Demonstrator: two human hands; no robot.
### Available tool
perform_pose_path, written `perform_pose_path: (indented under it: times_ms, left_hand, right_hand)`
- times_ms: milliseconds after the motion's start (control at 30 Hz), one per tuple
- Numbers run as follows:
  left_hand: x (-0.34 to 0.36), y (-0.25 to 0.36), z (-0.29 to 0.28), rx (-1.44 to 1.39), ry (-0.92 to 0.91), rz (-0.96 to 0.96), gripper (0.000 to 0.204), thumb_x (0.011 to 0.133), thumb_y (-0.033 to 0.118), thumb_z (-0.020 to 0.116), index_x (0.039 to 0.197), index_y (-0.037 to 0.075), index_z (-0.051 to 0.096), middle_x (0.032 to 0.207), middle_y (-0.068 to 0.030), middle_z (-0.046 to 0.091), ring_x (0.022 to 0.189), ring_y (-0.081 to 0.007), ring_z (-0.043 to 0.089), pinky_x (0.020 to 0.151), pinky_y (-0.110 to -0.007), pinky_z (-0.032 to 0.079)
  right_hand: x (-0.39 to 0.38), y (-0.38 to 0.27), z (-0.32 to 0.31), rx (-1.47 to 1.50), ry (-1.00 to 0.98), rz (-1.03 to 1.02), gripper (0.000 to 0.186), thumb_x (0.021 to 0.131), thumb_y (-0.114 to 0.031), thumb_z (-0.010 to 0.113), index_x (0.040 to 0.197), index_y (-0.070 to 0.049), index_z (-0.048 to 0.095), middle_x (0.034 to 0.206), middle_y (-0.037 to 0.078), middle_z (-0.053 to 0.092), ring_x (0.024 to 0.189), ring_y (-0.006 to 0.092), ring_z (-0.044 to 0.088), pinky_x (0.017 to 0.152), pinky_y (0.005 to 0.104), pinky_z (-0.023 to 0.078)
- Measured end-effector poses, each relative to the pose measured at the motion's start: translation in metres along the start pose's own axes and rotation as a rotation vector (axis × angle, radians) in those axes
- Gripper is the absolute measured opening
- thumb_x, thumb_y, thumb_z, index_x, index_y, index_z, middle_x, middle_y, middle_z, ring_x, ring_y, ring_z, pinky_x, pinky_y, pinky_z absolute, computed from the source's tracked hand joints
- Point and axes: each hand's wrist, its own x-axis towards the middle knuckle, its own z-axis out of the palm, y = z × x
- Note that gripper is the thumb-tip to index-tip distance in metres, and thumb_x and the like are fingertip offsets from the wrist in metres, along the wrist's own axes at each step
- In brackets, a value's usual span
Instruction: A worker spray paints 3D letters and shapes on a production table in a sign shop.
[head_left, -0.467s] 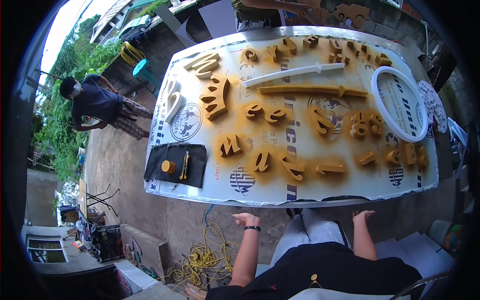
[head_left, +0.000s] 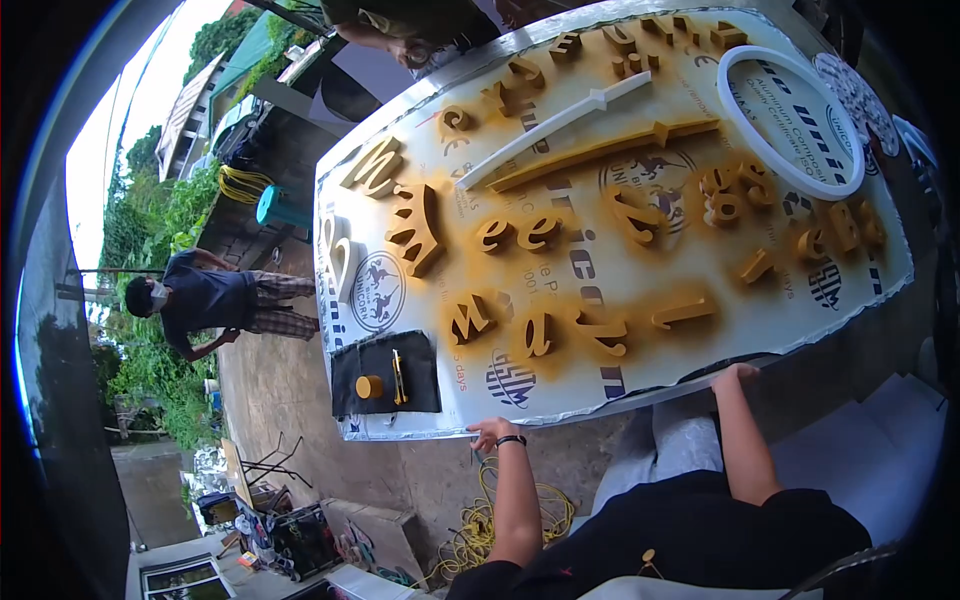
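A big white printed panel (head_left: 465,400) lies before me with silvery foil-like edging. My left hand (head_left: 492,432) is closed on its near edge, left of the middle, a dark band round the wrist. My right hand (head_left: 738,376) grips the same edge further right, its fingers partly hidden at the rim. Gold-painted cut-out letters (head_left: 538,334) stand in rows on the panel, with gold overspray around them. Among them lie a gold crown shape (head_left: 415,232), a long gold bar (head_left: 600,158), a white bar (head_left: 560,125) and a white oval ring (head_left: 728,130).
On the panel's near left corner, a dark cloth (head_left: 425,375) carries a gold round cap (head_left: 369,387) and a cutter (head_left: 399,378). One person (head_left: 210,295) stands at the left; another person (head_left: 400,40) is at the far edge. Yellow cord (head_left: 490,530) lies coiled on the floor.
Both my hands have come forward from short of the panel to its near edge and closed on it. The panel now appears turned and tilted in view, its right side further up.
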Motion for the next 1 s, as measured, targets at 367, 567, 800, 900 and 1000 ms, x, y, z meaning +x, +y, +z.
perform_pose_path:
  times_ms: [367,567,800,900,1000]
  left_hand:
    - [-0.011,-0.011,0.037,0.068,0.041,0.226,0.052,0.08,0.046,0.027,0.116,0.009,0.019,0.11,-0.0253,0.034,0.096,-0.0364,0.042,0.079,-0.044,0.036]
    - [-0.012,-0.01,0.065,0.147,0.09,0.171,0.057,0.078,0.051,0.03,0.116,0.009,0.018,0.114,-0.0212,0.034,0.095,-0.034,0.042,0.081,-0.041,0.035]
    - [0.005,-0.017,0.069,0.156,0.131,0.119,0.056,0.078,0.049,0.034,0.114,0.009,0.021,0.114,-0.0136,0.035,0.095,-0.0276,0.04,0.082,-0.037,0.033]
    - [0.013,-0.02,0.07,0.06,0.079,0.114,0.051,0.078,0.049,0.034,0.107,0.008,0.028,0.112,-0.0113,0.037,0.094,-0.0248,0.04,0.082,-0.036,0.033]
    - [0.028,-0.025,0.066,0.123,0.103,0.114,0.05,0.078,0.049,0.034,0.106,0.008,0.03,0.109,-0.011,0.039,0.094,-0.0238,0.04,0.081,-0.035,0.033]
  right_hand:
    - [-0.012,-0.004,0.046,0.028,0.287,-0.008,0.057,0.08,-0.049,0.02,0.117,-0.008,0.033,0.12,0.009,0.036,0.107,0.0261,0.037,0.088,0.0373,0.032]
    - [0.02,0.015,0.055,-0.156,0.453,-0.073,0.052,0.08,-0.045,0.022,0.114,-0.007,0.036,0.116,0.01,0.038,0.103,0.0268,0.039,0.087,0.038,0.032]
    - [0.047,0.024,0.045,-0.243,0.441,-0.104,0.055,0.08,-0.046,0.02,0.118,-0.008,0.03,0.121,0.011,0.029,0.11,0.0278,0.031,0.091,0.0386,0.027]
    - [0.052,0.024,0.041,-0.257,0.44,-0.079,0.056,0.08,-0.046,0.019,0.116,-0.007,0.032,0.12,0.011,0.032,0.109,0.0279,0.033,0.09,0.0384,0.028]
    - [0.054,0.024,0.038,-0.266,0.423,-0.063,0.056,0.079,-0.046,0.019,0.116,-0.005,0.032,0.12,0.011,0.032,0.109,0.0281,0.032,0.09,0.0382,0.028]
